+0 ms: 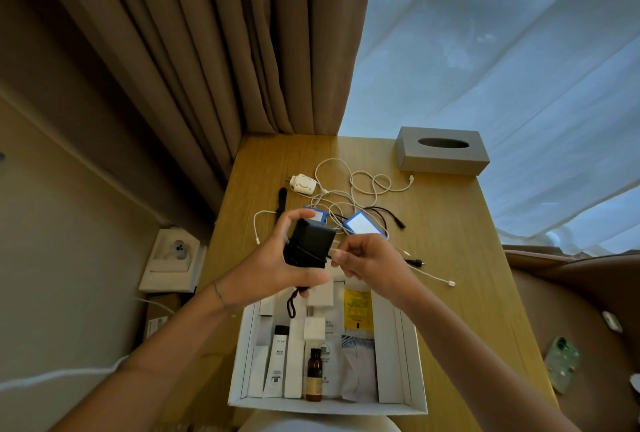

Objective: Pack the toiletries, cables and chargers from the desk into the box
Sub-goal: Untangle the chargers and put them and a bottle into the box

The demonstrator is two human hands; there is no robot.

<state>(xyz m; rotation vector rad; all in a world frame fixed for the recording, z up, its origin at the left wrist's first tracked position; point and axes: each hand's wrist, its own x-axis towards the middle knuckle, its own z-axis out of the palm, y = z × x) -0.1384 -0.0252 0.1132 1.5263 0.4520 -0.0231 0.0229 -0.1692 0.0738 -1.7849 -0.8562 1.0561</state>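
Box (242, 355): nearest, white, on desk (450, 258); already holds brown bottle (314, 373), white tube (277, 362), sachets, small white cartons.
Left hand (277, 258): clamped on black charger (309, 244), held above box's far edge.
Right hand (367, 258): fingers pinched together on something thin at charger's side; cannot tell what.
Left to pack: tangled white cables (353, 189), black cable (388, 216), white plug adapter (304, 184).
Progress: toiletries mostly in; cables barely begun, seemingly.
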